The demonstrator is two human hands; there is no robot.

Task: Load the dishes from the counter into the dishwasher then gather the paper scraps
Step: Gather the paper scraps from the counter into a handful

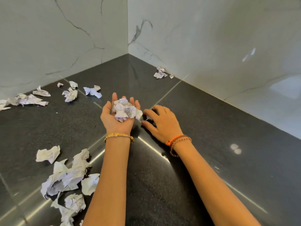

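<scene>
- A heap of crumpled paper scraps (125, 110) is cradled in the upturned left hand (118, 117), held palm-up above the dark counter (211, 144); the fingers are only gently cupped around the heap, not clenched on it.
- The right hand (162, 123) is lowered palm-down just beside the left, its fingers spread and bent toward the counter; a small white scrap (147, 119) is seen at its fingertips, though whether it is pinched cannot be told.
- A gold bangle (119, 136) is worn on the left wrist, and orange and brown beaded bracelets (177, 141) on the right.
- Loose crumpled paper is left scattered across the counter: a large cluster (65, 176) at the near left beside the left forearm, and a single piece (48, 154) just above it.
- More scraps are strewn along the far left: a flattened pile (26, 100) by the wall, a ball (70, 95) and a twisted piece (92, 92) nearer the middle.
- A small bunch (160, 73) is lodged well apart from the rest, against the foot of the right-hand wall near the corner.
- The counter is backed by white marble-veined wall panels (211, 38) meeting in a corner, and light is reflected in streaks across its polished, dark surface.
</scene>
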